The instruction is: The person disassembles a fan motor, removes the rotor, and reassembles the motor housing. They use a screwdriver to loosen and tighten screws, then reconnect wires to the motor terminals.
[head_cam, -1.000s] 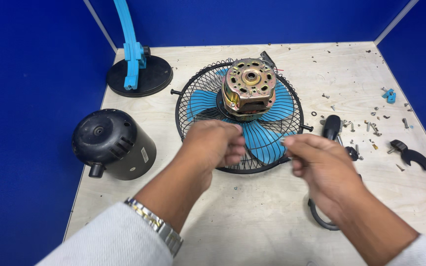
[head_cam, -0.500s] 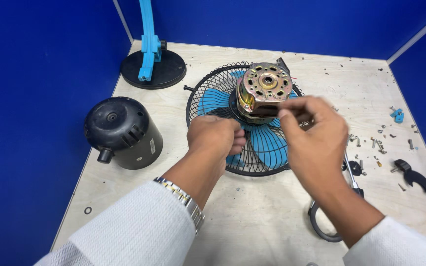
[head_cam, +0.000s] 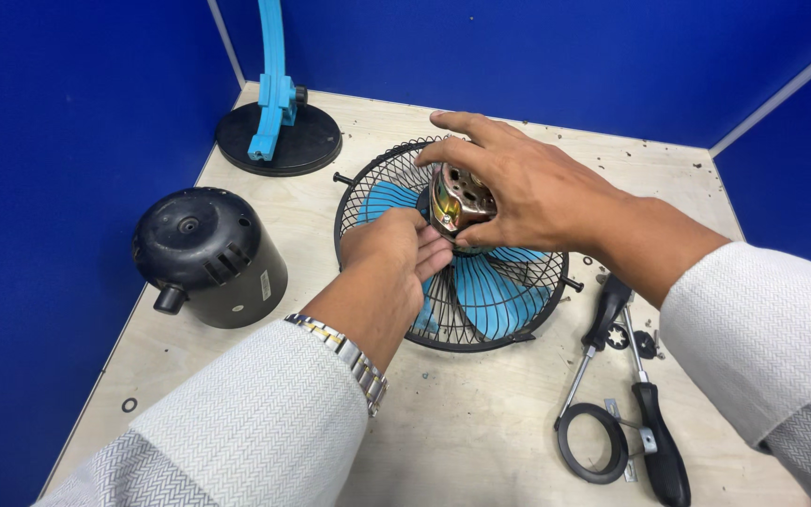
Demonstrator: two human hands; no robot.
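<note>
Pale plywood table (head_cam: 481,441) between blue walls (head_cam: 68,141); both hands, left (head_cam: 391,246) and right (head_cam: 518,188), gripping fan motor (head_cam: 459,199).

Pale plywood table (head_cam: 481,441) w/ fan grille (head_cam: 518,324), black motor cover (head_cam: 204,253), blue stand (head_cam: 276,113), screwdrivers (head_cam: 654,432), ring (head_cam: 591,441).

Under our right hand (head_cam: 537,192) we see the motor (head_cam: 457,199) in bare, shiny brass-toned metal. By our left hand (head_cam: 391,249) the grille (head_cam: 382,169) is thin black-coated wire over glossy translucent blue plastic blades (head_cam: 495,296). Left of it the motor cover (head_cam: 204,253) is matt black plastic. The table (head_cam: 481,432) under both hands is pale, matt raw plywood. Our left wrist carries a polished metal watch band (head_cam: 344,357) against woven white cloth sleeves (head_cam: 255,432).
</note>
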